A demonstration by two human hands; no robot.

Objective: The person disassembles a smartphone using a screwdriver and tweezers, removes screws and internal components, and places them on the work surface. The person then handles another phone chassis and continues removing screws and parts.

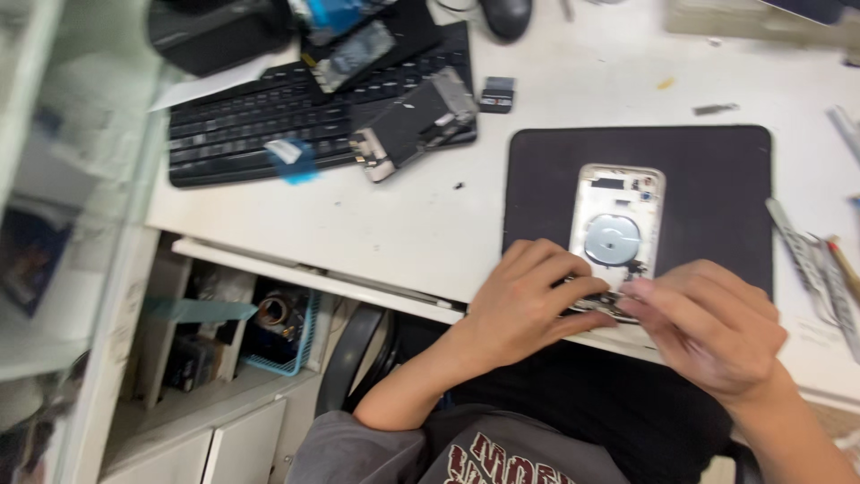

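Observation:
An opened phone housing (616,224) lies face up on a black mat (717,188) at the desk's near edge, with a round silver coil in its middle. My left hand (524,300) rests on the mat and pinches the housing's lower left end. My right hand (712,327) closes its fingertips on the lower right end, beside a small dark part. The bottom of the housing is hidden under my fingers.
A black keyboard (242,125) lies at the back left with two phone parts (412,121) and blue tape on it. A mouse (506,16) sits behind. Metal tools (820,264) lie right of the mat. A blue basket (278,327) stands under the desk.

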